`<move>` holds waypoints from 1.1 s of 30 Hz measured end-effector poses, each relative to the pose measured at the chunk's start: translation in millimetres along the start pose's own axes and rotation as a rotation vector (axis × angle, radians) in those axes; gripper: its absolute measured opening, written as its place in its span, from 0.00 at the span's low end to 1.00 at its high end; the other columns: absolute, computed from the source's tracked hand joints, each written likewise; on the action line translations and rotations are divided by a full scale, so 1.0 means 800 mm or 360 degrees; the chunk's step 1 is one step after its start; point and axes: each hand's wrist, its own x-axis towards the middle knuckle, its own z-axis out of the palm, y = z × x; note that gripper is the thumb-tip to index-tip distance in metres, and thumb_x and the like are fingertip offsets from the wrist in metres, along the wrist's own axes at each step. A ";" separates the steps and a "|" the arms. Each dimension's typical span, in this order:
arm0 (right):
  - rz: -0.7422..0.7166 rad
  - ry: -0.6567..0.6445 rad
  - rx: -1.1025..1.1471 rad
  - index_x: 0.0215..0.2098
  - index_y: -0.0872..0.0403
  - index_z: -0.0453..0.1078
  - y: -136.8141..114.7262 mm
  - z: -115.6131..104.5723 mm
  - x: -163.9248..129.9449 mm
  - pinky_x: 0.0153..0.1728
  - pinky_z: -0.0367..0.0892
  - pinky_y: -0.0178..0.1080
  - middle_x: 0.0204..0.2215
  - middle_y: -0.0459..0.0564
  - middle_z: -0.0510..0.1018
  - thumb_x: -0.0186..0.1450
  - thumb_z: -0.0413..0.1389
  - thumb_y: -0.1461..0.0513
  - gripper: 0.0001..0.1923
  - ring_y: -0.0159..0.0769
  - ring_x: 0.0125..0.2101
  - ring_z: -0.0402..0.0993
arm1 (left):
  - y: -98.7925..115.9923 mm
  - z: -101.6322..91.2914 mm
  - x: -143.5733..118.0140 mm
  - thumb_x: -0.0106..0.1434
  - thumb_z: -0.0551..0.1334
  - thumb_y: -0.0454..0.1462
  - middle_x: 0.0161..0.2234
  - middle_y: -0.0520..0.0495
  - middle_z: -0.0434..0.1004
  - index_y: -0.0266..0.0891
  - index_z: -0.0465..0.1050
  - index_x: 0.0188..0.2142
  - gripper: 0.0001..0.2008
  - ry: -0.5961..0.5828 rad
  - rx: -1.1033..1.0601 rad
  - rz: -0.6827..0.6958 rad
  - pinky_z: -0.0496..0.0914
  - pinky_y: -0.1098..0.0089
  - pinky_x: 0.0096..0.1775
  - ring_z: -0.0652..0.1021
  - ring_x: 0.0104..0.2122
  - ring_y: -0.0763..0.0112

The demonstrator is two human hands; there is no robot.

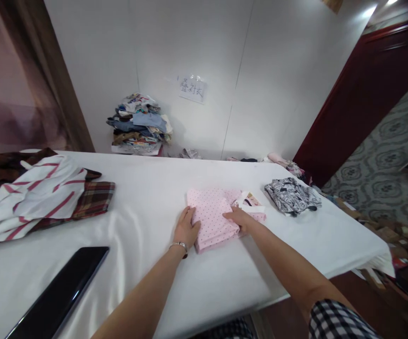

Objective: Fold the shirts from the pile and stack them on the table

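Observation:
A pink shirt (212, 219) with small dark dots lies partly folded on the white-covered table (147, 188). Its white collar (251, 207) and a printed label show at the right side. At the shirt's left edge, my left hand (187, 230) grips the cloth, thumb on top; a bracelet is on that wrist. My right hand (241, 219) holds the folded layers near their right edge, with the fingertips partly hidden in the cloth. To the right lies a black-and-white patterned garment (292, 195), bundled into a folded shape and touched by neither hand.
At the left, a white shirt with red stripes (48, 188) lies over a plaid garment (96, 197). A black phone-like slab (62, 287) rests in front. A tall clothes stack (140, 125) stands by the wall under a paper sign (192, 89). Boxes (387, 235) crowd the floor at right.

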 end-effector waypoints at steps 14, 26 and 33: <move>0.0512 0.0077 0.0882 0.43 0.55 0.69 0.044 -0.045 -0.161 0.27 0.75 0.36 0.46 0.61 0.80 0.60 0.64 0.57 0.16 0.43 0.40 0.81 | 0.077 -0.003 0.096 0.66 0.57 0.46 0.70 0.41 0.51 0.40 0.62 0.63 0.28 -0.0320 0.0821 0.0477 0.50 0.52 0.67 0.55 0.68 0.55; 0.0601 0.0051 0.1387 0.37 0.57 0.72 0.041 0.013 -0.120 0.19 0.70 0.26 0.28 0.48 0.80 0.62 0.64 0.56 0.13 0.34 0.31 0.81 | 0.113 0.090 0.223 0.57 0.62 0.52 0.68 0.40 0.58 0.44 0.54 0.67 0.41 -0.1060 0.1124 0.0344 0.68 0.58 0.56 0.69 0.61 0.51; 0.0550 0.0233 0.1279 0.33 0.55 0.70 0.029 0.028 -0.098 0.17 0.65 0.25 0.22 0.43 0.75 0.61 0.65 0.57 0.11 0.24 0.18 0.69 | 0.120 0.113 0.255 0.49 0.69 0.45 0.59 0.38 0.72 0.42 0.68 0.60 0.38 -0.1215 0.1086 0.0237 0.74 0.63 0.46 0.77 0.52 0.50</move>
